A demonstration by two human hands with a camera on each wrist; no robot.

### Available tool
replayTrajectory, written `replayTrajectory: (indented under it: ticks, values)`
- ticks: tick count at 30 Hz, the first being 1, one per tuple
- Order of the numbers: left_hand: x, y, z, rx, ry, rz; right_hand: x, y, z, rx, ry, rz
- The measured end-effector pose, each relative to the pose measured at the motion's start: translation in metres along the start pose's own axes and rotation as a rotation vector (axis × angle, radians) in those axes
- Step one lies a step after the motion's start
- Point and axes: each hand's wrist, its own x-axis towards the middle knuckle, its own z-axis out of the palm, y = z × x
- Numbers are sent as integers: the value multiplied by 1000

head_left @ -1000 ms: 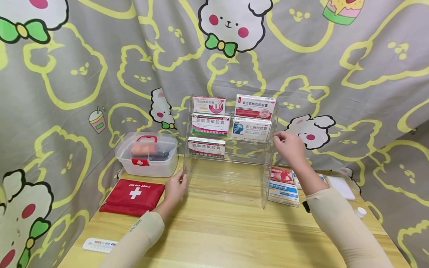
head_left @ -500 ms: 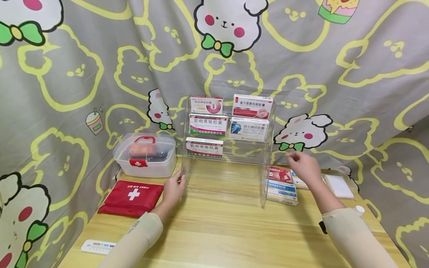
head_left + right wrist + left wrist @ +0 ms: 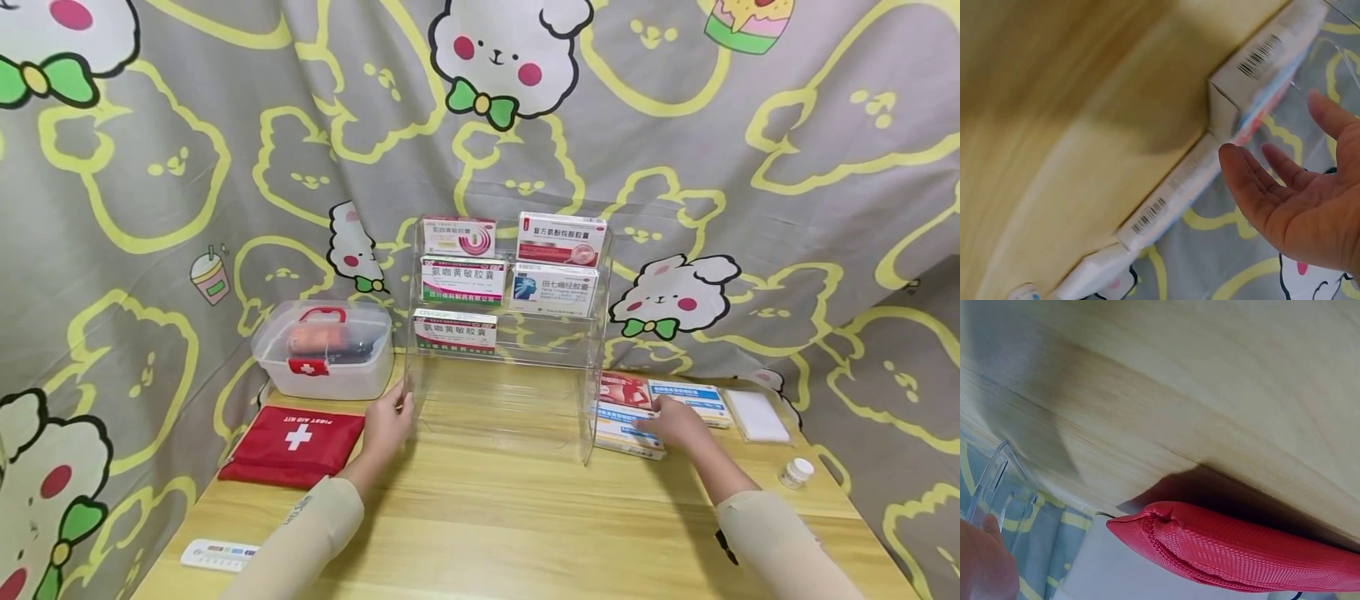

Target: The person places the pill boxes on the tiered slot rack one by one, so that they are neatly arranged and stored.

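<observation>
since the earlier frames, your right hand [image 3: 681,427] had come down from beside the clear rack [image 3: 588,417] to the medicine boxes lying right of it. your left hand [image 3: 390,422] had stayed at the rack's left edge, fingers bent round it in a grip, and the five boxes on the shelves had kept their places.

your right fingers were loosely spread, thumb well apart, with nothing between them. they hung over the front blue-and-white box [image 3: 621,440], close to the red box [image 3: 624,389] behind it; you could not tell whether they touched either. the rear blue-and-white box [image 3: 693,400], partly covered by your arm half a second earlier, showed more fully. your right wrist view caught barcodes on the box sides.

on the rack, the top right box [image 3: 562,239] read 复方氨酚烷胺胶囊, and the middle right box [image 3: 553,289] read 田七痛经胶囊 beside a blue head. the top left box [image 3: 459,237], middle left box [image 3: 463,282] and bottom left box [image 3: 454,332] all read 氨咖黄敏胶囊; their finer print was too small. to your left, the red pouch [image 3: 300,467] said "first aid kit", upside down to you, above a white cross.
</observation>
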Motion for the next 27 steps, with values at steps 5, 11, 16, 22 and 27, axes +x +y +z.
replayTrajectory:
  ticks: [5,11,16,22,27]
  values:
    - [1,0,0,-14,-5,-1,0,3,10,-21,-1,4]
    - [1,1,-1,-26,-9,8,0,7,15,19,-13,34]
    - [2,0,-1,-20,-5,19,-3,8,15,131,-51,64]
    - [1,-1,-1,-8,10,35,-2,11,17,207,-81,75]
    - [0,-1,-1,-28,5,21,-1,16,20,370,-140,32]
